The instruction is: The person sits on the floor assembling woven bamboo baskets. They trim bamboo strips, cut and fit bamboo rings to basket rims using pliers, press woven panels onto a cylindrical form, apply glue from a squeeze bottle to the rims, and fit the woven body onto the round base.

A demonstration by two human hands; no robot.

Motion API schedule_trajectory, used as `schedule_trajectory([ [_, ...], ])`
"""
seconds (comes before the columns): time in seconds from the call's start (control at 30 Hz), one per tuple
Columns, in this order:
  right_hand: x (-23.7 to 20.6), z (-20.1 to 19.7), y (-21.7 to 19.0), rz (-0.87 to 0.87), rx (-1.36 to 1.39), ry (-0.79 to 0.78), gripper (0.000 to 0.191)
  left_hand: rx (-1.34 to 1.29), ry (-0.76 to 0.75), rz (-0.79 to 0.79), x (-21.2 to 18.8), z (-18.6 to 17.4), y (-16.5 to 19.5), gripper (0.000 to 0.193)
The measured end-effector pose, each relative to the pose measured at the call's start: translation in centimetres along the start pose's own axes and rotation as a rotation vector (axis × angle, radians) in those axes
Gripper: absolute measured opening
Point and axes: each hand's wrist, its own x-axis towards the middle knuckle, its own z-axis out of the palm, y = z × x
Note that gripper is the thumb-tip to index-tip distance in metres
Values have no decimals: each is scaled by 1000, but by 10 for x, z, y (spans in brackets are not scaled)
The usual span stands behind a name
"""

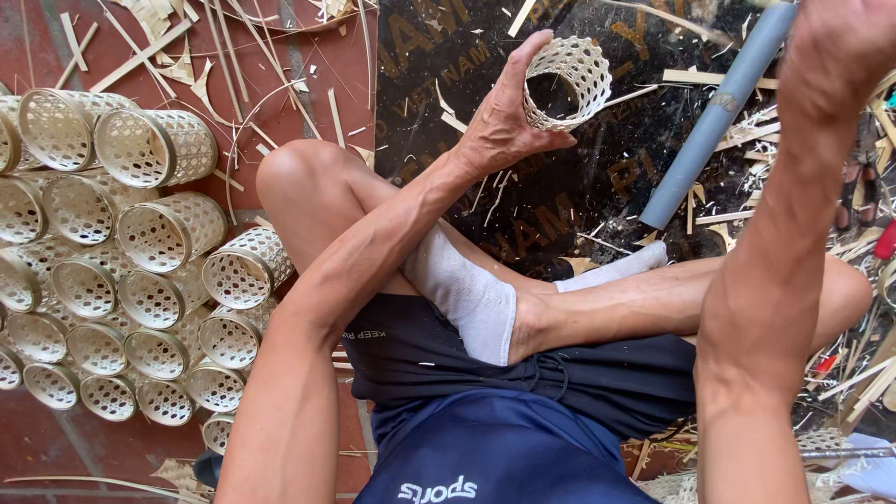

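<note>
Sitting cross-legged on the floor (317, 56), a person curls the left hand (504, 121) around a small woven basket (565, 82) above the knee; the right hand (840, 47), near a grey pipe (714, 117), is cropped, its grip untellable; finished baskets (131, 271) lie piled alongside

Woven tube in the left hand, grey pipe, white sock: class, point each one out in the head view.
woven tube (586, 70), head view, on its latticed side wall.
grey pipe (714, 121), head view, on the middle of its length.
white sock (467, 294), head view, over the foot's arch.
</note>
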Motion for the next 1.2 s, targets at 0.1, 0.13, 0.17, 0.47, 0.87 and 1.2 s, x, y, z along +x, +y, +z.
schedule_trajectory([
  [0.1, -49, 2, -18, 88, 168, -153, 12, 21, -21, 21, -5, 1, 2, 128],
  [0.13, -60, 14, -17, 79, 172, -220, 13, 32, -29, 26, -7, 1, 3, 127],
  [0.17, -68, 29, -13, 58, 143, -272, 14, 46, -36, 36, -8, 0, 4, 127],
  [0.47, -69, 82, 9, -445, -66, -315, 13, 60, -34, 130, -2, -1, 3, 109],
  [0.87, -54, 99, 2, -661, -474, -193, 13, 98, -60, 121, -5, -5, 4, 109],
  [1.2, -63, 101, 25, -675, -352, -186, 19, -445, -63, -238, -27, -24, 5, 63],
])
